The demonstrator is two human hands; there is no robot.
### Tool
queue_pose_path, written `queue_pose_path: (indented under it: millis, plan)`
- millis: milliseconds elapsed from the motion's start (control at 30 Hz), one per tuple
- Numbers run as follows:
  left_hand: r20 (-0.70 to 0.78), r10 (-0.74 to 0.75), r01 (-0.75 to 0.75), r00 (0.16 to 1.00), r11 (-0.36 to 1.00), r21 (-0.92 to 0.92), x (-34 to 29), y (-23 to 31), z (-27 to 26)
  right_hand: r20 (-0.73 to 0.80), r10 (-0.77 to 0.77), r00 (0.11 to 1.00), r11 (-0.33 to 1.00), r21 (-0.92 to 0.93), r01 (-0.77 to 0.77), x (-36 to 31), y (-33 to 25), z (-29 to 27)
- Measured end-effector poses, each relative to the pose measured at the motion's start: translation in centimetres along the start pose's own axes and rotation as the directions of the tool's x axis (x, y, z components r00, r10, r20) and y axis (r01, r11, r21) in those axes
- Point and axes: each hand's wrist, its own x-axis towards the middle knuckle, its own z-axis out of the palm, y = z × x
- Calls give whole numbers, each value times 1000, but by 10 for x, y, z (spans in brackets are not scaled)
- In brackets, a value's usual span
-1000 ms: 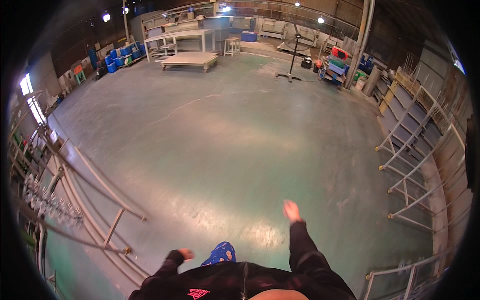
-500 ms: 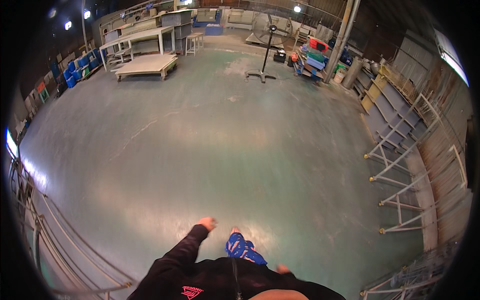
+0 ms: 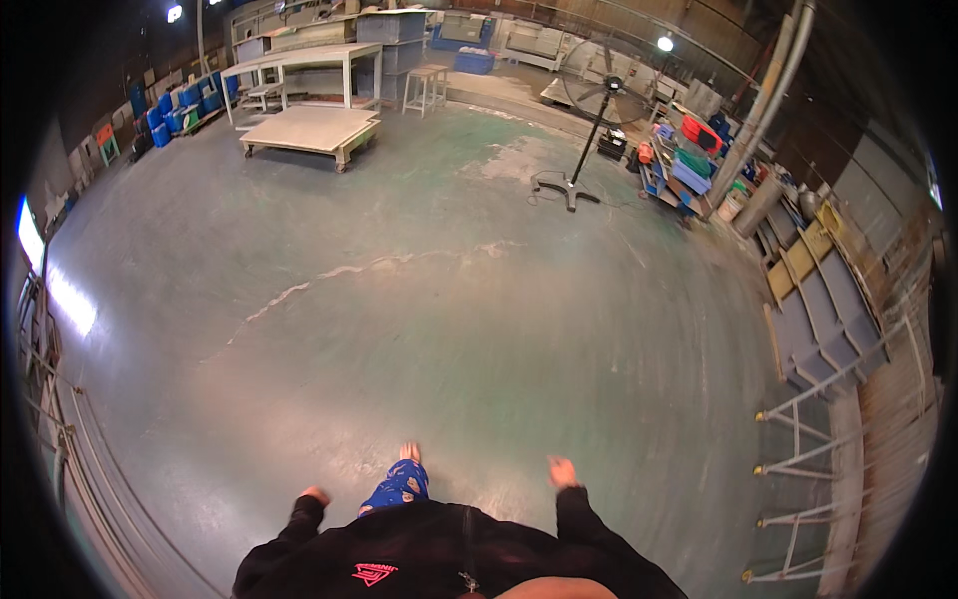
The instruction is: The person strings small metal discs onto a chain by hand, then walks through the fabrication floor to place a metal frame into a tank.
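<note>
My right hand (image 3: 563,471) hangs ahead of my body over the bare floor, its fingers loosely apart. I see nothing in it, and it touches nothing. My left hand (image 3: 317,495) is lower at my left side, close to my dark sleeve (image 3: 302,519). Its fingers are too small and turned away to read, and no held thing shows. Between the hands, one leg in patterned blue cloth (image 3: 397,483) reaches forward with a bare foot (image 3: 410,452) on the grey-green floor (image 3: 419,349).
A low wheeled platform (image 3: 309,130) stands ahead left before a white table (image 3: 309,58). A black stand fan (image 3: 589,140) is ahead right, near piled bins (image 3: 689,170). Metal frames (image 3: 798,414) line the right side; rails (image 3: 110,469) run along the left.
My right hand has swung forward and my left hand back. The opposite leg is now forward. The fan and platform appear nearer, and the view has turned slightly left.
</note>
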Motion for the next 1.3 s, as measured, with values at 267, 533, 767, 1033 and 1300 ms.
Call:
queue_pose_path:
  millis: [267,533,767,1033,1300]
  plan:
    - [-56,-53,56,997,996,63,249,81,-242,377,74,923,857,449,-252,252,-288,43]
    - [-626,574,-707,528,706,50,448,514,-649,482,498,721,838,-481,-257,343,-198,66]
    - [-487,504,-555,714,831,48,676,596,-741,612,128,780,671,-632,387,667,-250,104]
    - [213,-105,102,971,994,23,793,431,-814,-46,-353,935,910,215,354,1253,-681,96]
    - [87,181,-201,980,880,431,1086,593,-1091,117,-246,962,969,-10,248,1453,-769,133]
